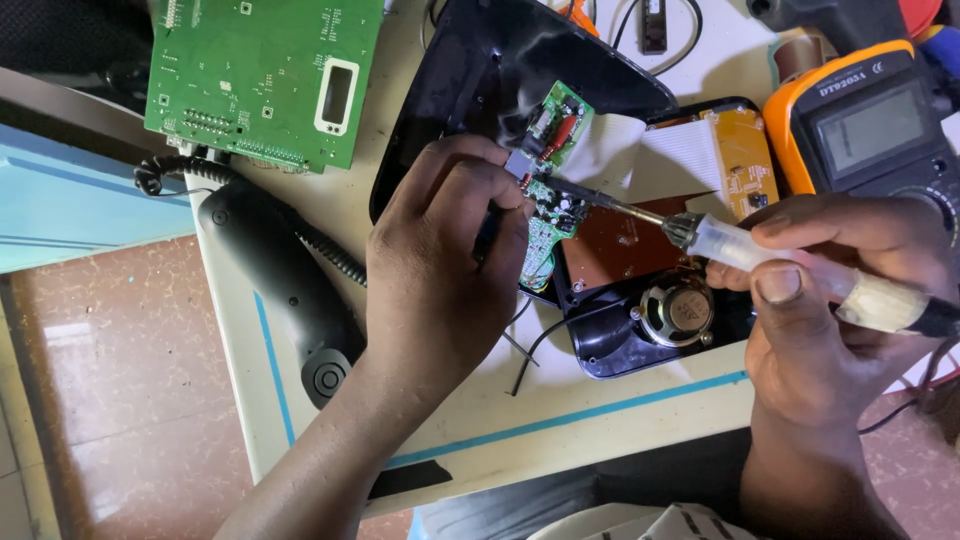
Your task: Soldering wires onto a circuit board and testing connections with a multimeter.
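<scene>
My right hand point(840, 300) is closed around the soldering iron point(800, 265), its tip touching the small green circuit board point(550, 190) in the middle of the table point(560, 400). My left hand point(445, 270) is curled over that board's left edge, fingers pinched on it. The board stands in the opened black phone base point(600, 340), speaker point(677, 310) near right, handset point(275, 270) left, multimeter point(870, 120) far right

A grey rectangular screen point(868, 128) sits in the orange-cased multimeter point(800, 130), top right.
</scene>
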